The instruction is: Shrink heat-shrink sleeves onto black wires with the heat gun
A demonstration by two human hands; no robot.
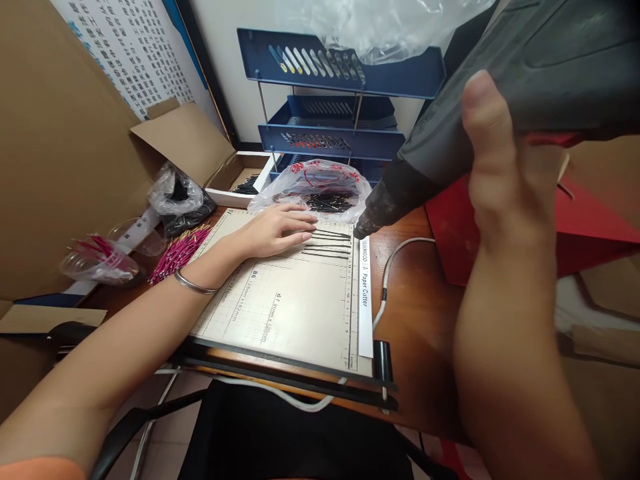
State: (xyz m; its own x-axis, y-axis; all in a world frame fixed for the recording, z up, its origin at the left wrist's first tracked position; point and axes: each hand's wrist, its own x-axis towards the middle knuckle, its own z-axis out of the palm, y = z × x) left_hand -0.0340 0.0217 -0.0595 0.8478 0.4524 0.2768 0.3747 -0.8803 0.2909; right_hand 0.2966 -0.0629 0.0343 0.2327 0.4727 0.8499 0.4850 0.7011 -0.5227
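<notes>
My left hand [277,231] lies flat with fingers stretched out, pressing on several thin black cords [327,252]. The cords lie side by side across a cream paper cutter board [305,313] marked with a grid. A black glue gun [445,143] is gripped in my right hand [505,167], thumb along its side. Its tapered nozzle points down and left, close to the right ends of the cords; whether it touches them I cannot tell. The fingers behind the gun's handle are mostly hidden.
Behind the board sit a clear bag [325,183] of black cords and a blue tiered rack [330,137]. Pink cords [183,253], a black plastic bag [183,200] and an open carton [193,143] are to the left. A white cable [395,257] and red bag [585,233] lie right.
</notes>
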